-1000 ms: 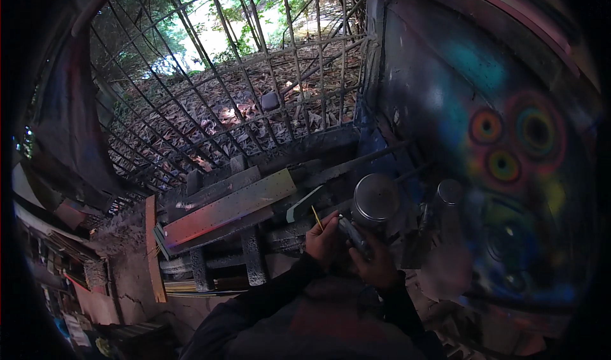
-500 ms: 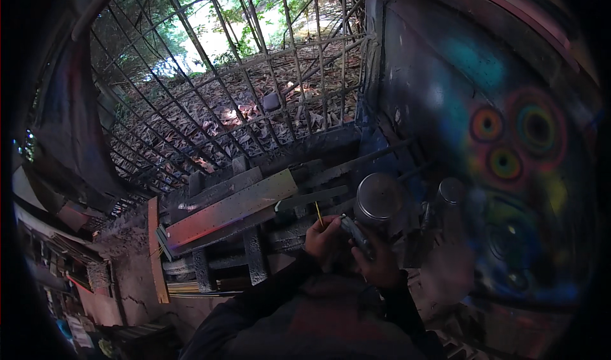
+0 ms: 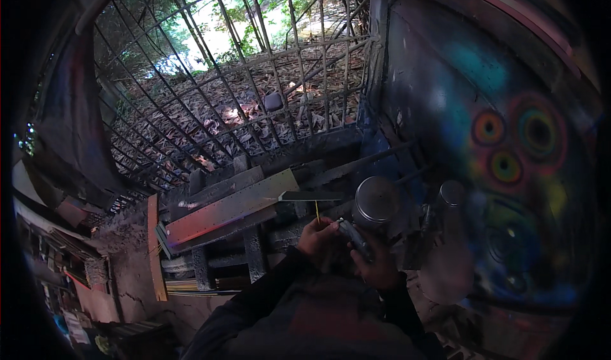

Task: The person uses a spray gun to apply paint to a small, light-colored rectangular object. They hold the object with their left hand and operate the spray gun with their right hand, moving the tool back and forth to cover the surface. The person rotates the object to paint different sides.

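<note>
- Two hands busy, close together in front of me; both closed on something.
- Left hand [image 3: 314, 236]: fingertips pinching a thin yellow stick [image 3: 317, 212], held upright. Green-grey strip [image 3: 310, 196] sits at its top end, seen thin, near edge-on. Looks like the stick acts as a handle, keeping fingers off the strip.
- Right hand [image 3: 375, 266]: wrapped round a grey handheld tool [image 3: 355, 239], its top end angled up toward my left fingers. Grip probably for steady aim; can't tell if a trigger is pressed.
- Pose: both forearms rise from below and converge, left one slanting more.
- Just beyond the tool: round silver-topped container [image 3: 375, 199]; can't tell if attached.
- Left: colour-faded board [image 3: 232, 210] lying aslant on a dark rack [image 3: 254, 255], probably for support.
- Farther: barred opening ahead, ring-painted panel [image 3: 439, 99] right.
</note>
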A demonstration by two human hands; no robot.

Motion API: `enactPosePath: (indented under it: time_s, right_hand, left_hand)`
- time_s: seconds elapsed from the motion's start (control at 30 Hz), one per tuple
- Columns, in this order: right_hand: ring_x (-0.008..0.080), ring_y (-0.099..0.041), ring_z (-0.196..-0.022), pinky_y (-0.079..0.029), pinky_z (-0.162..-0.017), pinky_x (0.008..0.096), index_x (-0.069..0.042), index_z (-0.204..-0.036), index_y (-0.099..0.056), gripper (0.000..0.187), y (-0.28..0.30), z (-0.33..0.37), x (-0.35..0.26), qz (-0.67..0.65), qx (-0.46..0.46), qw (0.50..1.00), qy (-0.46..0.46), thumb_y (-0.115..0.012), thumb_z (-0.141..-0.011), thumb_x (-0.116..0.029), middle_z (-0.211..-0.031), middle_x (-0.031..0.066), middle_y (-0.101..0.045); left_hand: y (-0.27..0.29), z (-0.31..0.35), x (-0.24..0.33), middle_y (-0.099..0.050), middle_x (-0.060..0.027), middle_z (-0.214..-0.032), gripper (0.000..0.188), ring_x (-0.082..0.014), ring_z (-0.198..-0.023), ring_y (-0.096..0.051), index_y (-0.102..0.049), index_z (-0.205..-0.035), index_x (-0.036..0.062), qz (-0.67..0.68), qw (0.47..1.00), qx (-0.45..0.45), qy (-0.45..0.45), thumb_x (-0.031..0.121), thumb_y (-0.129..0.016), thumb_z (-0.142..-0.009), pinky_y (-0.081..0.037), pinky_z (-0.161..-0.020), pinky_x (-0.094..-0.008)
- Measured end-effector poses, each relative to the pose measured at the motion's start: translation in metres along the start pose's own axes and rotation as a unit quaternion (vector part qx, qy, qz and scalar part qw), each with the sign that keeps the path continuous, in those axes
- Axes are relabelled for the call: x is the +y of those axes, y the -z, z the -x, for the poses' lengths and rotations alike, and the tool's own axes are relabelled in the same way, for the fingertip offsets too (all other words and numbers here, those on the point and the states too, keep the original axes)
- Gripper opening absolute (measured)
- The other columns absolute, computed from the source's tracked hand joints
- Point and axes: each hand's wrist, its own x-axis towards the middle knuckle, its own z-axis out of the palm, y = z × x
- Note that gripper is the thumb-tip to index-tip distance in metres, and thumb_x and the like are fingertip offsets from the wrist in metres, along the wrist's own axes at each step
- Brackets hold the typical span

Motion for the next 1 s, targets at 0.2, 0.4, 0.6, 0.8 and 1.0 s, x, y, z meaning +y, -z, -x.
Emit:
enactPosePath:
  time_s: [0.2,0.4,0.6,0.8,1.0]
  right_hand:
    - [0.0125,-0.060,-0.086,-0.051,-0.054,0.0232,-0.008,-0.137,-0.038,0.054,0.000,0.000,-0.011,-0.028,-0.041,0.997,-0.052,-0.056,-0.086,0.000,-0.106,0.0092,-0.059]
    - [0.0130,-0.060,-0.091,-0.052,-0.056,0.0232,-0.007,-0.136,-0.038,0.052,0.000,-0.002,0.010,0.002,-0.070,0.998,0.008,-0.055,-0.087,-0.002,-0.107,0.0094,-0.059]
    - [0.0135,-0.060,-0.094,-0.052,-0.062,0.0251,-0.005,-0.136,-0.038,0.051,0.000,-0.003,0.001,0.031,-0.076,0.997,-0.012,-0.054,-0.088,-0.002,-0.108,0.0102,-0.059]
    - [0.0155,-0.061,-0.078,-0.051,-0.062,0.0278,-0.004,-0.133,-0.042,0.049,-0.003,-0.008,0.015,0.062,-0.020,0.994,0.086,-0.056,-0.086,-0.004,-0.102,0.0110,-0.062]
    - [0.0167,-0.062,-0.074,-0.051,-0.064,0.0294,-0.003,-0.132,-0.043,0.049,-0.002,-0.006,0.008,0.043,-0.022,0.998,0.045,-0.057,-0.086,-0.006,-0.099,0.0111,-0.063]
  left_hand:
    - [0.013,0.001,0.006,-0.046,0.0029,-0.068,0.017,-0.0065,-0.054,-0.042,-0.049,-0.092,0.0131,0.018,0.998,-0.042,0.037,0.017,-0.064,-0.086,-0.032,-0.046,-0.0214]
    - [0.029,-0.004,-0.003,-0.042,0.0044,-0.064,0.019,-0.0055,-0.048,-0.037,-0.045,-0.086,0.0139,0.052,0.994,-0.094,0.035,0.016,-0.064,-0.085,-0.027,-0.042,-0.0207]
    - [0.009,0.001,0.007,-0.043,0.0045,-0.063,0.026,-0.0051,-0.048,-0.038,-0.044,-0.077,0.0138,0.031,0.999,0.003,-0.040,0.015,-0.069,-0.081,-0.029,-0.041,-0.0216]
    - [0.009,0.002,0.012,-0.052,0.0024,-0.065,0.032,-0.0060,-0.052,-0.048,-0.045,-0.072,0.0120,-0.074,0.991,0.071,-0.082,0.013,-0.077,-0.075,-0.036,-0.041,-0.0222]
    - [0.009,0.001,0.014,-0.057,0.0007,-0.068,0.032,-0.0066,-0.053,-0.051,-0.048,-0.075,0.0112,-0.053,0.990,0.086,-0.094,0.009,-0.080,-0.071,-0.038,-0.042,-0.0210]
